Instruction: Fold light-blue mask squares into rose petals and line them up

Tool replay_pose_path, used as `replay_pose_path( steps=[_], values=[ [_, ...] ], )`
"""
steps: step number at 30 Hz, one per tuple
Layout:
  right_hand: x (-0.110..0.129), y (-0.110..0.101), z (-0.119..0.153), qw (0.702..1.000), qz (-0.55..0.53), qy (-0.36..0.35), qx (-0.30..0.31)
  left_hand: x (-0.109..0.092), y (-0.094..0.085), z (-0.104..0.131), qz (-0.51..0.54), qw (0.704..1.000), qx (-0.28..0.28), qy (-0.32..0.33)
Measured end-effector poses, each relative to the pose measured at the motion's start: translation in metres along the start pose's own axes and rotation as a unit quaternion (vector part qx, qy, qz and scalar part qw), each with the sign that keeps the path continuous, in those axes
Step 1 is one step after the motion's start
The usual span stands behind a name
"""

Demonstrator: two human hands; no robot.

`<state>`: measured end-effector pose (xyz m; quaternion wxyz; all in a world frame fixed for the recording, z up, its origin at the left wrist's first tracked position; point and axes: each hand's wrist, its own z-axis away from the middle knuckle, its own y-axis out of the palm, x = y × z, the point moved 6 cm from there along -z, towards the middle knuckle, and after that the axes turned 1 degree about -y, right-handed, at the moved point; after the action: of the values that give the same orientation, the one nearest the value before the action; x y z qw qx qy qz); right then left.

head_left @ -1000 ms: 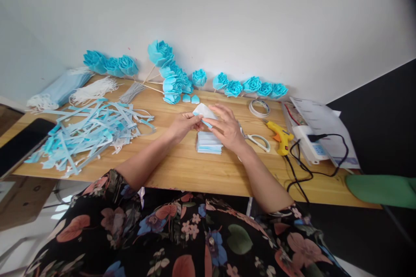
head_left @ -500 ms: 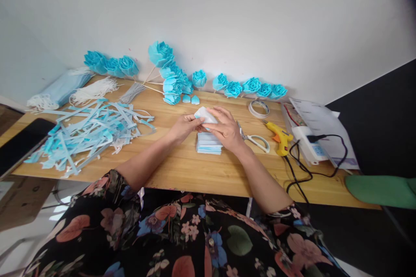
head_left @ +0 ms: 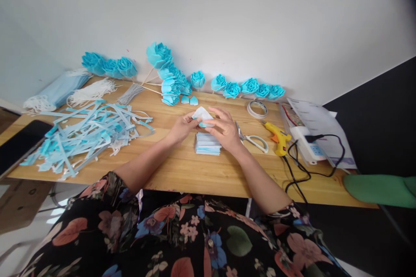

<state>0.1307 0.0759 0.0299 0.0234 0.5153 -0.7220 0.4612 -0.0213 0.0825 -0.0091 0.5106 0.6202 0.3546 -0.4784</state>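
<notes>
Between my hands is a folded piece of mask fabric, white on its upper face with light blue at the lower edge. My left hand pinches it from the left, thumb on top. On the other side, my right hand grips its right edge between thumb and fingers, the forefinger raised. Just below them a stack of cut light blue mask pieces lies on the table. Two small blue folded petals rest beyond my hands. White-handled scissors lie beside my right hand, their blades partly hidden.
Blue fabric flowers line the wall. At left are a heap of cut strips, white ear loops, grey wires, whole masks and a phone. At right are tape, a yellow glue gun and a power strip.
The fabric piece has been folded or turned, now showing a peaked top and more blue below. My right fingers have shifted to its right edge. The view has moved slightly.
</notes>
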Motion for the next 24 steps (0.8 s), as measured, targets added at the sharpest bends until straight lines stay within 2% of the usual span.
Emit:
replay_pose_path(
  steps=[5, 9, 13, 18, 24],
  values=[
    [-0.004, -0.003, 0.002, 0.994, -0.065, 0.088, 0.002, -0.002, 0.003, 0.001, -0.004, 1.000, 0.013, -0.010],
    [-0.007, -0.004, 0.004, 0.993, -0.049, 0.102, -0.028, 0.000, 0.007, 0.001, -0.023, 0.999, 0.042, -0.020],
    [-0.004, -0.008, 0.002, 0.997, -0.021, 0.055, -0.045, 0.003, 0.003, -0.001, 0.003, 0.999, 0.024, -0.022],
    [0.007, -0.008, 0.000, 0.998, 0.031, -0.054, 0.009, 0.007, -0.005, -0.006, 0.080, 0.996, 0.001, -0.036],
    [0.007, 0.001, -0.001, 0.994, 0.065, -0.073, 0.055, 0.007, -0.001, -0.004, 0.093, 0.995, 0.022, -0.039]
  ],
)
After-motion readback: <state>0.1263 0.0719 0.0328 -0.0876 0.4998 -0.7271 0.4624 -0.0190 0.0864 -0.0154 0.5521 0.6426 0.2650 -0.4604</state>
